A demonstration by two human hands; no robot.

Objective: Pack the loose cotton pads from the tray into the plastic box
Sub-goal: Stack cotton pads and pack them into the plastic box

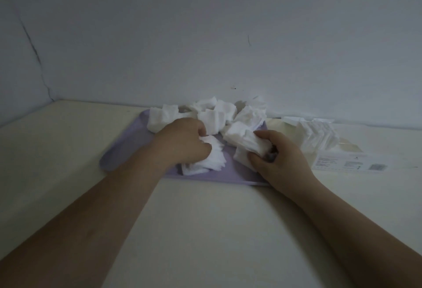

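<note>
You were gathering: right hand [280, 157] gripped a pad stack [251, 141], left hand [182, 144] pinched loose pads [212, 160]. Next, probably, they needed squaring for the box [331, 150] at three o'clock.

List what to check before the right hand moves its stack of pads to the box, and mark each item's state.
1. Right hand grips its stack of pads: ok.
2. Left hand holds the fanned pads on the tray: ok.
3. Plastic box lies just right of the tray, nothing seen between them: ok.
4. Box open to take pads: cannot tell.
5. Room left in the box, which already holds pads: cannot tell.
6. Loose pile at the tray's back packed away: not ok.
</note>
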